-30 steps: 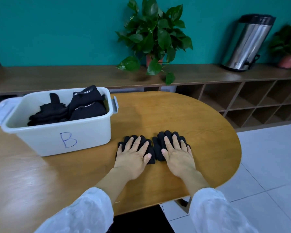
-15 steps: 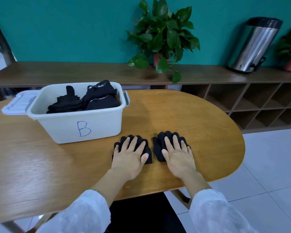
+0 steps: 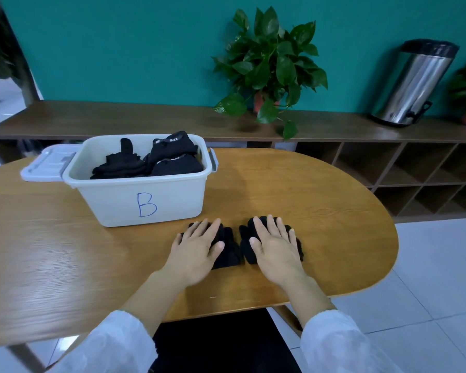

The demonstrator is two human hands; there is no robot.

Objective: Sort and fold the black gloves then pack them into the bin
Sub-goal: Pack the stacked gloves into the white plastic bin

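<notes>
Two flat hands, left hand (image 3: 197,251), right hand (image 3: 276,247), pressing gloves (image 3: 230,250), bin (image 3: 145,195) just beside

Left hand (image 3: 197,250) and right hand (image 3: 276,247) press flat on two black gloves (image 3: 229,251) beside the bin (image 3: 145,195).

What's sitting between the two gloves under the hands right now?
Nothing: in the head view only a narrow strip of bare table shows between the left glove and the right glove.
</notes>
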